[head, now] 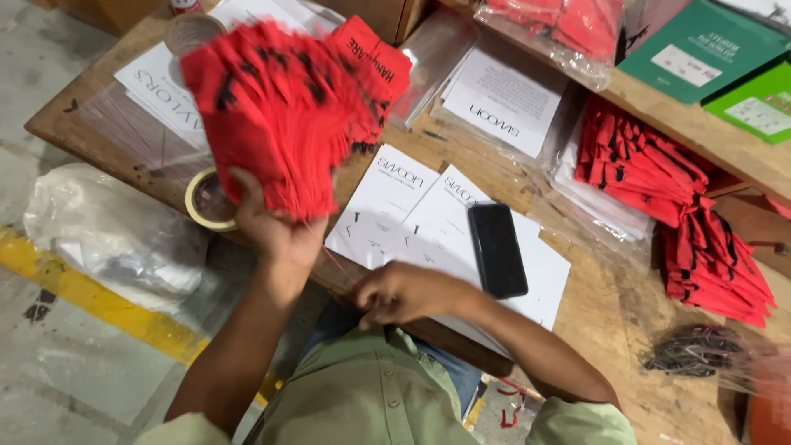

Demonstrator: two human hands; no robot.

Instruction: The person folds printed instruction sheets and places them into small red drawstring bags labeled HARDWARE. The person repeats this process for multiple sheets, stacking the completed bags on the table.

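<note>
My left hand (268,222) holds up a thick fanned stack of red paper tags (280,107) with black print, lifted over the wooden table (610,305). A thin red string runs down from the stack toward my right hand (404,292), whose fingers are pinched on it near the table's front edge. Under my right hand lie white printed cards (395,206), with a black phone (497,249) lying face up on them.
A roll of tape (206,202) sits at the table edge by my left hand. More red tags (659,181) lie in piles at the right, beside clear plastic bags (445,49), green boxes (700,45) and a bundle of black strings (692,350). A plastic sack (115,239) lies on the floor.
</note>
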